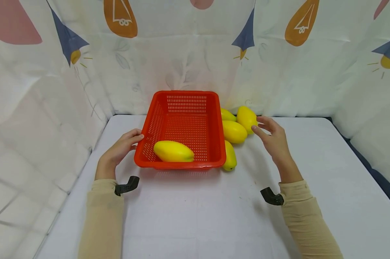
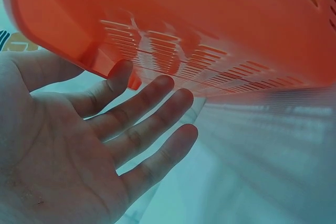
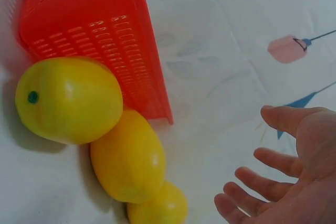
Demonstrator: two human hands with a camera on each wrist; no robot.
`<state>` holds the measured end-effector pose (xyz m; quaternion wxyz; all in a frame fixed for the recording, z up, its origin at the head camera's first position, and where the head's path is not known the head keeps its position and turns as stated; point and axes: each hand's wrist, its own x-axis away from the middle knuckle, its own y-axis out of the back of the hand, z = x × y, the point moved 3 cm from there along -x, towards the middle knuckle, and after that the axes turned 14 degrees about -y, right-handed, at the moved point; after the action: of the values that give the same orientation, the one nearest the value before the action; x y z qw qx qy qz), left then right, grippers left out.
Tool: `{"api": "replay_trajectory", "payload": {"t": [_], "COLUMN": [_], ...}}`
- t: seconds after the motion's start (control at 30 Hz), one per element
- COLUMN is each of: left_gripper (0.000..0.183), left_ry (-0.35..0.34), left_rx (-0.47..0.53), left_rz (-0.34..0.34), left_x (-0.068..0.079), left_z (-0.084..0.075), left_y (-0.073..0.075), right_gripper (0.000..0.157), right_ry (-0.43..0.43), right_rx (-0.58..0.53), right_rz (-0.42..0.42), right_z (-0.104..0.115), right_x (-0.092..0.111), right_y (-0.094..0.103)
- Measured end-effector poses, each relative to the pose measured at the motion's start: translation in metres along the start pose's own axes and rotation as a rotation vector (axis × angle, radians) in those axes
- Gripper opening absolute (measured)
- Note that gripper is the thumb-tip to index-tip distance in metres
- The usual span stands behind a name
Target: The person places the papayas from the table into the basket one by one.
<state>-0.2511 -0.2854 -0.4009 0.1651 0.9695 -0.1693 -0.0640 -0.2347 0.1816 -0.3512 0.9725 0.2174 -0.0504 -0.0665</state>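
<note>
A red plastic basket point(image 1: 219, 118) with slotted walls stands on the table, one yellow mango point(image 1: 173, 151) lying inside near its front wall. My left hand point(image 1: 122, 147) is at the basket's left side, thumb at the rim; in the left wrist view its fingers point(image 2: 173, 150) extend loosely beside the outer wall. Several more mangoes point(image 1: 234, 132) lie along the basket's right side, partly hidden by it. Nearest my right hand point(image 1: 274, 138) is the far right mango point(image 1: 246, 118). That hand has spread, slightly bent fingers and holds nothing; the right wrist view shows a gap to the mangoes point(image 3: 128, 156).
The table point(image 1: 195, 216) is covered in white cloth. A patterned curtain point(image 1: 188, 54) hangs right behind the basket and mangoes, and another white hanging point(image 1: 36, 126) runs along the left edge. Each wrist wears a black camera mount point(image 1: 127, 185).
</note>
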Motion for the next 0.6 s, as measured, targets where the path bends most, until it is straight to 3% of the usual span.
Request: {"api": "replay_trajectory", "payload": {"t": [0.6], "left_gripper": [0.046], "left_ry": [-0.007], "left_rx": [-0.002], "left_rz": [0.004], "left_x": [0.000], "left_z": [0.000], "left_y": [0.001], "right_gripper": [0.058], "right_ry": [-0.047], "right_rx": [-0.001], "right_rz": [0.061], "right_z": [-0.008], "right_x": [0.004], "right_y": [-0.011]}}
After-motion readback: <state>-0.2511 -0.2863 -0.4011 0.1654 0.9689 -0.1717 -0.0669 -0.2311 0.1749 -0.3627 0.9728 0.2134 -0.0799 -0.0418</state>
